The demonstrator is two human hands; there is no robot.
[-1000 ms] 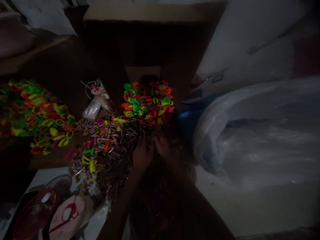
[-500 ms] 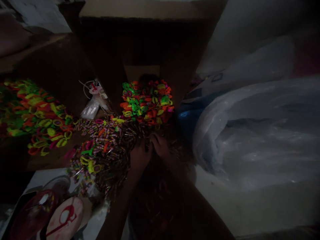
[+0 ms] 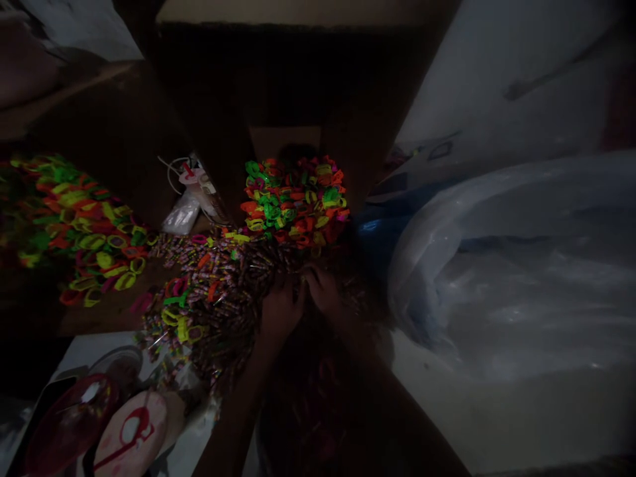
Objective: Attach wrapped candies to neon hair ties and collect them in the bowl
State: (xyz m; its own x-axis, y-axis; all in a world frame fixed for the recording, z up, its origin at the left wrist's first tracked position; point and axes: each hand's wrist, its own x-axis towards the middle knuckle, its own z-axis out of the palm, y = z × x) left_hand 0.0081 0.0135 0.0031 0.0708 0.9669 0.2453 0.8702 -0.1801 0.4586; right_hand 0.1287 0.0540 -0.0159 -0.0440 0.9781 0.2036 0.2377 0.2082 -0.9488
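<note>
The scene is very dark. My left hand (image 3: 279, 313) and my right hand (image 3: 324, 291) meet close together at the near edge of a heap of small wrapped sticks (image 3: 218, 291). Their fingers are curled and touching, pinched on something too dark to make out. Just beyond the hands lies a pile of neon plastic rings (image 3: 294, 202) in green, orange, yellow and pink. A few loose rings are mixed into the stick heap.
A second, wider pile of neon rings (image 3: 69, 225) spreads at the left. A small clear bag with a bottle (image 3: 191, 199) lies between the piles. A large clear plastic bag (image 3: 517, 265) fills the right. Round lids (image 3: 99, 424) sit at lower left.
The hands stay together at the same spot with only small finger movement. The view has shifted slightly.
</note>
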